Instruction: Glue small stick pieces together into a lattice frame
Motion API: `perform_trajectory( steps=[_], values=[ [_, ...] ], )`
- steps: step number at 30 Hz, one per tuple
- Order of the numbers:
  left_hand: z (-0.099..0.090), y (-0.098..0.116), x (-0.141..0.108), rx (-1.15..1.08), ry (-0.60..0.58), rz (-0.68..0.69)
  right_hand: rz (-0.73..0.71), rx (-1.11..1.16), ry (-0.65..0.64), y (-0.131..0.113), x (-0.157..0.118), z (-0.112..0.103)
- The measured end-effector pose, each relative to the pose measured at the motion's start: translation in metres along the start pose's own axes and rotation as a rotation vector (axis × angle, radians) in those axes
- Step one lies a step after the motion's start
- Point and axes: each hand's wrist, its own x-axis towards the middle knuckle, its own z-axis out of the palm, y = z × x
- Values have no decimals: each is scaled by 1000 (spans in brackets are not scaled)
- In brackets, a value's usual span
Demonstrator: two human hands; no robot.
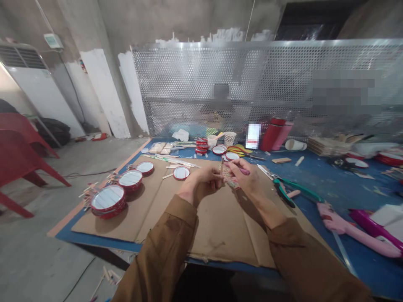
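My left hand (208, 179) is closed, its thumb and fingers pinching a small flat wooden stick (222, 165) that stands upright. My right hand (247, 178) is closed around a purple pen-like tool (244, 171), with its fingertips close to the stick. Between and just below the hands shows a piece with a reddish flowery pattern (232, 182), partly hidden by the fingers; its full shape cannot be made out. Under both hands lies a brown cardboard sheet (217, 226). Left of them rests a red-rimmed round disc (181, 173) with a pale shiny face, beside short wooden sticks (168, 176).
Stacked red-rimmed discs (108, 199) stand on the cardboard's left side. Green-handled pliers (285, 193) and a pink glue gun (352, 230) lie at right. Paper cups (229, 138), a lit phone (252, 136) and a red bottle (273, 134) stand along the back.
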Motion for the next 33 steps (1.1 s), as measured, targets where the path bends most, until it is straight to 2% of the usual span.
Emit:
perform_trajectory(
  steps=[5,15,21,27,33],
  values=[
    [0,2,-2,3,-13,2,11,64,-47,2,-1,3],
    [-1,-3,3,11,-13,7,18,67,-53,2,0,3],
    [-1,-3,4,22,-11,12,17,12,-25,1,0,3],
    [-1,-5,5,10,-4,3,-2,-87,59,-3,0,-3],
    [-2,-4,5,12,-29,10,16,29,-10,-2,0,0]
  ],
)
